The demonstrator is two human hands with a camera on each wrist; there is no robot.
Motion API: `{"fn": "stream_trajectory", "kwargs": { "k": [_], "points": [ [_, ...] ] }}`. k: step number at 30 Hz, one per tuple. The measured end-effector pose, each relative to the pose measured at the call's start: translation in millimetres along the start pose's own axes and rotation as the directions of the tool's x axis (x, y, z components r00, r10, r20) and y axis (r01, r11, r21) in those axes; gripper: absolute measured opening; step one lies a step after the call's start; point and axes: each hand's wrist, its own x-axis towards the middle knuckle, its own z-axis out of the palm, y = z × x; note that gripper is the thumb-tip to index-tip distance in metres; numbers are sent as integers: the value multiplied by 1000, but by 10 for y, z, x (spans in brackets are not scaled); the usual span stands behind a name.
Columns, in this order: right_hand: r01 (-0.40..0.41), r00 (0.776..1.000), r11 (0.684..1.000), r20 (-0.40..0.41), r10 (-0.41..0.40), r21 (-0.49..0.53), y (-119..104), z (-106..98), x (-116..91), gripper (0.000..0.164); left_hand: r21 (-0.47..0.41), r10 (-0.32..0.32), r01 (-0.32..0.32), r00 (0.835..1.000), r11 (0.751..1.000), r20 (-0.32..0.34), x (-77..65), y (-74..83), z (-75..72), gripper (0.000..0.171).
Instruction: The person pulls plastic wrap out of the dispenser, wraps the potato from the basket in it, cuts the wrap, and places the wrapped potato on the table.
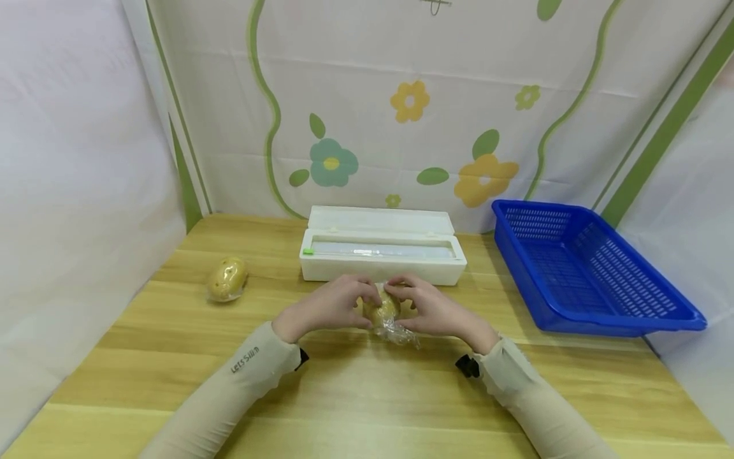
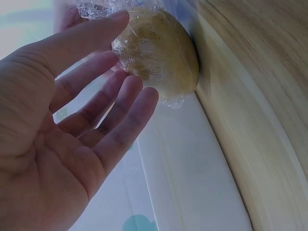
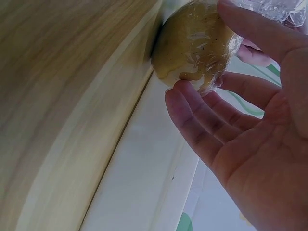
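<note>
A potato (image 1: 383, 310) in clear plastic wrap sits on the table in front of a white box, between both hands. My left hand (image 1: 338, 303) holds it from the left, thumb on the near side and curved fingers on the far side. From the right, my right hand (image 1: 432, 308) holds it the same way, its thumb (image 3: 255, 24) against the film. Loose, crumpled wrap (image 1: 398, 332) sticks out on the near side. In the left wrist view the film lies tight and wrinkled over the potato (image 2: 166, 57).
Behind the hands stands the long white box (image 1: 384, 270), lid up, with a roll of film (image 1: 381, 249) inside. Another wrapped potato (image 1: 227, 278) lies at the left. A blue perforated basket (image 1: 602, 322) stands at the right. White flowered cloth (image 1: 367, 95) hangs behind the table.
</note>
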Motion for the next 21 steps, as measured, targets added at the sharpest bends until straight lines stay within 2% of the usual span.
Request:
{"fn": "stream_trajectory", "kwargs": {
  "k": [7,11,18,21],
  "points": [
    [-3,1000,1000,-4,4,23,-19,-11,9,65,52,-23,21,999,998,30,-9,83,25,41],
    [-1,1000,1000,-3,1,18,-13,-10,9,64,100,5,-5,1000,995,2,-16,137,57,41],
    [12,1000,1000,-12,-12,29,3,1,7,57,142,42,-33,998,989,-56,20,138,85,14],
    [16,1000,999,-18,-15,34,11,6,3,58,137,55,-43,995,990,-78,36,111,94,8]
  ]
}}
